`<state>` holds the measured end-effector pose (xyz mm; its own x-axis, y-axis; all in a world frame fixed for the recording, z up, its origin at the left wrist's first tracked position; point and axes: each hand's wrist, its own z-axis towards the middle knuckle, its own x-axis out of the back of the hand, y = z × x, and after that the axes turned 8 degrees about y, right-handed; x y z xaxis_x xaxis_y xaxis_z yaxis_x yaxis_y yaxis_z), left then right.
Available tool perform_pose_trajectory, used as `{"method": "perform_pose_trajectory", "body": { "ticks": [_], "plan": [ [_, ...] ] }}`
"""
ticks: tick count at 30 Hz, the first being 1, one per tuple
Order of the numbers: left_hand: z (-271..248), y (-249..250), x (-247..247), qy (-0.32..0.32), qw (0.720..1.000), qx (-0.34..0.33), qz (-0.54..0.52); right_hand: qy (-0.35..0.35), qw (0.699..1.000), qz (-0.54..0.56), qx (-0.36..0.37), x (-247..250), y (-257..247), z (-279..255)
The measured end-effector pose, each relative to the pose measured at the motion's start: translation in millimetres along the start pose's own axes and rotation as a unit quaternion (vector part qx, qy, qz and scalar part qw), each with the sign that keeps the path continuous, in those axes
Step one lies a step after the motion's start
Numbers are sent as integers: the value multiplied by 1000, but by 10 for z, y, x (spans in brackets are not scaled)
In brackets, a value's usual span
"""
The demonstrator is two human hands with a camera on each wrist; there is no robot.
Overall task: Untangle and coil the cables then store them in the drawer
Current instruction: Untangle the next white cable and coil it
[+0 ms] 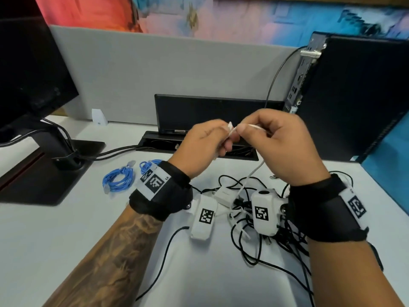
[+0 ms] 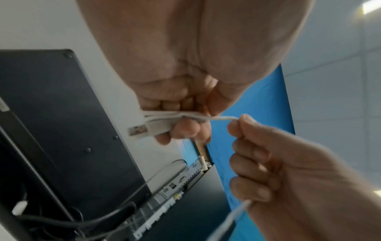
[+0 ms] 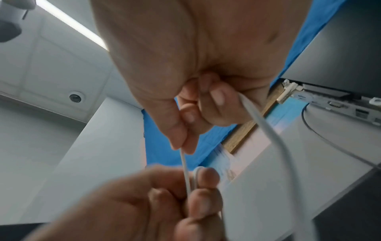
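Right hand (image 1: 281,142): white cable (image 2: 223,118) is pinched between thumb and forefinger, above the desk (image 1: 66,229).
Left hand (image 1: 205,147): folded turns of the cable and its USB plug (image 2: 138,131) are gripped.
Black cables (image 1: 272,244): left tangled on the desk, under the wrists.
Blue cable (image 1: 119,178): laid coiled on the desk, left of the tangle.

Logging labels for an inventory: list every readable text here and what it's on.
"L5" (second character unsure): left wristband.
Adapter print: too blurred to read.
Monitor label: too small to read.
Square code tags: patterns, no words.
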<state>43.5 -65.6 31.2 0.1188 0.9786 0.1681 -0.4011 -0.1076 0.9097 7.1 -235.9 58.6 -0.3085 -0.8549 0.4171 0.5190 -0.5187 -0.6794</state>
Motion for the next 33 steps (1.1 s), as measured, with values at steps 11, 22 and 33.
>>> {"method": "perform_pose_trajectory", "body": {
  "ticks": [11, 22, 33],
  "plan": [
    [102, 45, 217, 20, 897, 142, -418, -108, 988, 35, -108, -466, 225, -92],
    [75, -94, 279, 93, 995, -36, 28, -65, 998, 13, -18, -237, -147, -80],
    [3, 128, 308, -195, 902, 175, -342, -6, 994, 91, -53, -301, 247, -42]
  ]
}}
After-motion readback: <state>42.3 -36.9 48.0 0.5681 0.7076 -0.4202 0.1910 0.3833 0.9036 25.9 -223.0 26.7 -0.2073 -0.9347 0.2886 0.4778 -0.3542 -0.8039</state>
